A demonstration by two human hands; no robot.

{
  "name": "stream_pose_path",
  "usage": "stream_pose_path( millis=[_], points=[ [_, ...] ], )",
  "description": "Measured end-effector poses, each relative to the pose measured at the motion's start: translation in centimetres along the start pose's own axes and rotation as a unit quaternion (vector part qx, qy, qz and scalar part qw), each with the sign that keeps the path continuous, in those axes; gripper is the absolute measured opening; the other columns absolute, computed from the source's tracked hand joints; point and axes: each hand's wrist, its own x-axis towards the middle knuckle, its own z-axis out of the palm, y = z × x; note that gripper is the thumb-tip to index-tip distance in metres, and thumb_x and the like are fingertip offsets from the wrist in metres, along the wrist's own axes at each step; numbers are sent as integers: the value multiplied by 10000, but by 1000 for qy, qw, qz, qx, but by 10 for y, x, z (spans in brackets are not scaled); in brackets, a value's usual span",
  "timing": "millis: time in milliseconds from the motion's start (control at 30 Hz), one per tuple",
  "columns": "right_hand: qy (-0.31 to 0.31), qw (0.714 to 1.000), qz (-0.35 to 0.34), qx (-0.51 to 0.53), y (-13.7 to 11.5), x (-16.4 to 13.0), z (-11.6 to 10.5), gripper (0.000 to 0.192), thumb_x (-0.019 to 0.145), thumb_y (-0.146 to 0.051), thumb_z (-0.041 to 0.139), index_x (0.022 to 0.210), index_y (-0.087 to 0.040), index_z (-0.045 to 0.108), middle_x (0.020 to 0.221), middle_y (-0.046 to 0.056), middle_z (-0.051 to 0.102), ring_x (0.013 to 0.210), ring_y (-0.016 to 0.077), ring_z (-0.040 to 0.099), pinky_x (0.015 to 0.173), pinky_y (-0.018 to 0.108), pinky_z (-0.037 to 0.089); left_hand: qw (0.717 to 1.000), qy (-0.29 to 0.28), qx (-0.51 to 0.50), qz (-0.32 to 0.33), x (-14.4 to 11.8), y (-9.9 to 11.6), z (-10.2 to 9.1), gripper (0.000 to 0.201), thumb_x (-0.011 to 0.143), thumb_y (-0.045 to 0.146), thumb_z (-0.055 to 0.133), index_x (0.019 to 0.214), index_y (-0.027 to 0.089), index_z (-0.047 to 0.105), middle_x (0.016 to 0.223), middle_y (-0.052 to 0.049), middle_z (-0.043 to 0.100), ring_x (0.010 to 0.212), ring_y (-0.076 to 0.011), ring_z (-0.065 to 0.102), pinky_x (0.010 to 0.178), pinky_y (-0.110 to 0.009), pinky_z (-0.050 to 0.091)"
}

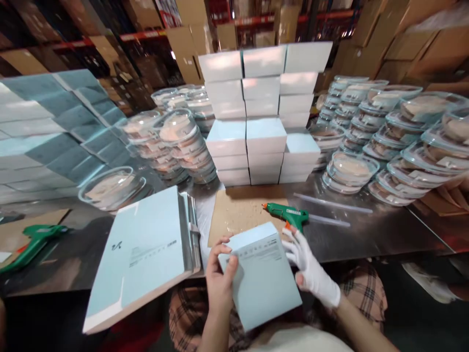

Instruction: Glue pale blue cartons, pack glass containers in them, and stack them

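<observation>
A light-blue box [266,288] with small printed text is tilted over my lap at the table's front edge. My left hand [220,274] grips its left side, thumb on the near face and fingers around the upper edge. My right hand [309,271] wears a white glove with bare fingertips. Its fingers are spread beside the box's upper right edge; whether they touch it I cannot tell. Just beyond that hand, a green glue gun [287,212] lies with its orange nozzle over a cardboard sheet [238,212].
Flat blue cartons [146,244] are piled at left, overhanging the front edge. A second green glue gun [34,242] lies far left. Clear glue sticks [333,203] rest at right. Stacked boxes [266,137] and round clear-lidded containers [183,142] line the back of the metal table [322,239].
</observation>
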Motion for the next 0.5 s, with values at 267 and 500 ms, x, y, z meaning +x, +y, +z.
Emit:
stream_pose_path(
  millis=[267, 500],
  points=[
    [254, 957, -89, -105, -49, 28, -45, 817, 817, -620, 780, 1502, -247, 535, 1452, 131, 626, 1281, 341, 635, 1128, 493, 511, 990, 16, -77, 118, 8, 11, 19, 744, 779, 607, 853, 1398, 390, 502, 1637, -100, 432, 1545, -330, 375, 1096, -471, 523],
    [399, 879, -138, -221, -183, 202, -148, 606, 956, -455, 593, 1348, 6, 619, 1304, 233, 670, 1006, 219, 678, 806, 334, 575, 971, 66, 68, 221, -9, 30, -19, 542, 856, 275, 825, 1351, 269, 605, 1319, -99, 683, 1169, -240, 704, 1022, -393, 561]
  ],
)
